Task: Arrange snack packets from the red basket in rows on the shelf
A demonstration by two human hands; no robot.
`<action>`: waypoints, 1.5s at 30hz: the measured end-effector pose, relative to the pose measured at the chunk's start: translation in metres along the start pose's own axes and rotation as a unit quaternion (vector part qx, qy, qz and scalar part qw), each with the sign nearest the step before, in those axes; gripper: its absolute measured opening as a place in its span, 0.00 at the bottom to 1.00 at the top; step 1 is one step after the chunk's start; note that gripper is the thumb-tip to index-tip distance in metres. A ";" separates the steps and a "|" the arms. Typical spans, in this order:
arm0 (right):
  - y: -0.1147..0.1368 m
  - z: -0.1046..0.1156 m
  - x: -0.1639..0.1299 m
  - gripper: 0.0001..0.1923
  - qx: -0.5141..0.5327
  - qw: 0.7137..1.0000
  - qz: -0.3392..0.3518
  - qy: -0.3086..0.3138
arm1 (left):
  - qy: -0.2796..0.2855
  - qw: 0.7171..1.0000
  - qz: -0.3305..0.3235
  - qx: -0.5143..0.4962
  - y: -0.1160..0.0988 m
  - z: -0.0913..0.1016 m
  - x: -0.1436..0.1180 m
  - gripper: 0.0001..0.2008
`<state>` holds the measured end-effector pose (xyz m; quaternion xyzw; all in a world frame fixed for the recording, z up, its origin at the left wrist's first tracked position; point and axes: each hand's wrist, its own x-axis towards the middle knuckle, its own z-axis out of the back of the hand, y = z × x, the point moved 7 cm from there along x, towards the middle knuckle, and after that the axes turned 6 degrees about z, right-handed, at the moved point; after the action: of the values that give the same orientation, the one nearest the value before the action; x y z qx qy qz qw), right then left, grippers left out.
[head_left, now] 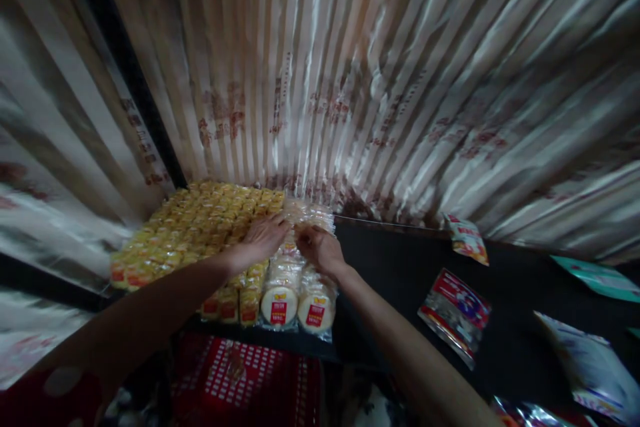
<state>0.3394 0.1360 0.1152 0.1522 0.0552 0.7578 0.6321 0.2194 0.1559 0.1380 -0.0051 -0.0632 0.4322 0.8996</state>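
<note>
My left hand (pixel 265 235) and my right hand (pixel 320 248) meet over clear packets of round pale crackers (pixel 296 293) lying in two rows on a dark shelf (pixel 400 260). Both hands pinch the top of a clear cracker packet (pixel 307 215) at the back of the rows. To the left, touching the crackers, lie many yellow snack packets (pixel 195 227) in tight rows. My left forearm crosses over the yellow packets.
Hanging strips of shiny sachets (pixel 380 80) cover the wall behind. A red and silver packet (pixel 455 310), a small red packet (pixel 466 238) and teal and white packets (pixel 595 279) lie on the shelf's right. A red crate (pixel 250 380) sits below.
</note>
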 end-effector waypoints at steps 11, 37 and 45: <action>0.005 0.005 -0.005 0.11 0.062 0.997 0.032 -0.039 | 0.089 0.996 -0.023 0.009 -0.005 -0.011 -0.007 0.11; 0.019 -0.002 -0.013 0.08 -0.001 0.999 0.041 0.010 | 0.104 0.992 -0.050 0.045 -0.021 -0.004 -0.025 0.12; 0.024 0.006 -0.021 0.10 0.050 0.992 0.112 -0.026 | 0.090 0.995 0.027 0.020 -0.006 -0.014 -0.022 0.12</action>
<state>0.3216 0.1101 0.1245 0.2083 0.0595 0.8161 0.5358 0.2124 0.1356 0.1221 -0.0278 0.0266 0.4548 0.8897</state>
